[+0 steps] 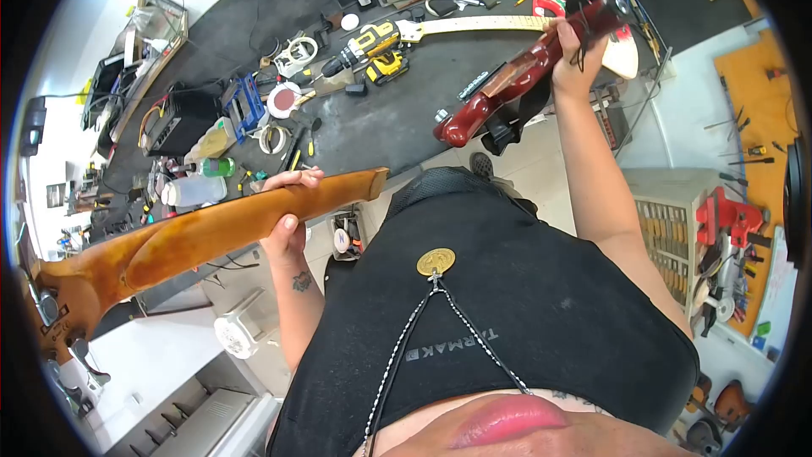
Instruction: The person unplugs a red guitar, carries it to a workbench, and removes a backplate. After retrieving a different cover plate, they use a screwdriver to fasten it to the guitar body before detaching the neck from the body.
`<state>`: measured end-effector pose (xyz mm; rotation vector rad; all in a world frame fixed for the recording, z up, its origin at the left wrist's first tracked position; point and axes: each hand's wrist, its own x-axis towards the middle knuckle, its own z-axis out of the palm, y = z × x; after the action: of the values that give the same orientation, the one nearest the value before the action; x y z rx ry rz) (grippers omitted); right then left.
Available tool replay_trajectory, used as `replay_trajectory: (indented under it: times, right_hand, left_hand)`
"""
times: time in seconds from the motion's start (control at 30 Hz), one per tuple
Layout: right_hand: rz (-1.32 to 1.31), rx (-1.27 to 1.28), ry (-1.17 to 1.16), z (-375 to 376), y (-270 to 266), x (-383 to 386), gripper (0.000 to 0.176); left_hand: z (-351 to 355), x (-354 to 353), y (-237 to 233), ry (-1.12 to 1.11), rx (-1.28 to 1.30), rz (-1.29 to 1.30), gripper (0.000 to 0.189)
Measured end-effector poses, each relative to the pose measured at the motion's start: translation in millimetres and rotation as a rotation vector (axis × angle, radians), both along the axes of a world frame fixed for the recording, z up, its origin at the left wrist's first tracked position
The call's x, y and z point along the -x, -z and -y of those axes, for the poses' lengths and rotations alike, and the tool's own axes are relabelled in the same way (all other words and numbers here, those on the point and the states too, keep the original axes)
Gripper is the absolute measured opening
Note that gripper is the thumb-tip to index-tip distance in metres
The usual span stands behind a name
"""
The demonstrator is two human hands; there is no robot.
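My left hand (288,218) is closed around an amber-brown wooden guitar neck (211,233). The neck runs from its bare heel end at centre to the headstock with tuners (59,305) at the far left. My right hand (575,55) grips a glossy dark-red guitar body (507,83) by its upper part and holds it over the edge of the dark workbench (397,118). The two parts are apart, one on each side of my black shirt.
The workbench carries a yellow drill (372,42), a pale maple guitar neck (482,25), pliers, screwdrivers, tape rolls and bottles. At right stand a small drawer cabinet (668,228) and a red vise (727,213). A white stool (241,330) stands below left.
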<state>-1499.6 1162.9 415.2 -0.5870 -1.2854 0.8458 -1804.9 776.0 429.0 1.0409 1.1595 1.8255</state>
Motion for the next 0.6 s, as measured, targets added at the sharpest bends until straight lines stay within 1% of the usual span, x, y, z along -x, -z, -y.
replay_trajectory:
  times: [0.03, 0.07, 0.1, 0.17, 0.2, 0.23, 0.27, 0.3, 0.33, 0.37, 0.47, 0.5, 0.57, 0.6]
  right_hand:
    - [-0.006, -0.027, -0.052, -7.2, -7.3, 8.4, 0.042]
    - [0.006, -0.006, -0.099, -13.3, -13.3, 14.7, 0.040]
    - [0.007, -0.005, -0.129, -21.8, -11.1, 20.9, 0.040]
    - [-0.054, 0.138, -0.320, -40.9, -6.4, 34.8, 0.040]
    - [-0.049, 0.159, -0.373, -40.4, -7.4, 43.8, 0.041]
    - [0.139, 0.001, -0.260, -47.5, -3.9, 52.4, 0.045]
    - [0.057, 0.044, -0.384, -48.1, -0.2, 58.4, 0.046]
    - [-0.021, 0.097, -0.510, -37.6, -1.1, 65.3, 0.048]
    - [-0.027, 0.121, -0.568, -33.1, -2.2, 71.1, 0.049]
    - [-0.025, 0.136, -0.601, -30.6, -2.6, 77.0, 0.049]
    - [0.119, 0.096, -0.626, -33.2, -3.0, 93.0, 0.049]
    - [0.113, 0.097, -0.654, -34.6, -5.1, 96.5, 0.049]
    - [0.003, 0.168, -0.830, -35.8, -9.3, 98.1, 0.049]
    - [0.003, 0.159, -0.866, -40.5, -8.6, 98.7, 0.049]
  left_hand:
    - [2.4, -1.9, 1.8, -0.013, -0.013, -0.010, 0.059]
    - [1.9, -5.0, 2.8, -0.046, -0.025, 0.002, 0.053]
    - [3.2, -9.3, 1.8, -0.076, -0.023, 0.003, 0.053]
    - [3.2, -16.7, -2.5, -0.118, -0.038, 0.005, 0.046]
    - [3.4, -23.3, -5.6, -0.160, -0.046, -0.001, 0.044]
    - [4.0, -29.5, -11.7, -0.184, -0.054, -0.009, 0.044]
    - [6.8, -37.0, -20.3, -0.237, -0.068, -0.028, 0.044]
    - [8.7, -46.3, -31.4, -0.293, -0.073, -0.043, 0.045]
    - [9.2, -54.5, -44.8, -0.345, -0.068, -0.067, 0.046]
    - [10.0, -61.6, -57.1, -0.380, -0.067, -0.094, 0.046]
    - [6.1, -87.4, -100.8, -0.465, -0.049, -0.131, 0.047]
    - [1.5, -96.4, -118.4, -0.480, -0.071, -0.171, 0.047]
    - [-8.2, -115.5, -150.4, -0.521, -0.109, -0.233, 0.049]
    - [-13.2, -123.9, -165.6, -0.504, -0.122, -0.259, 0.049]
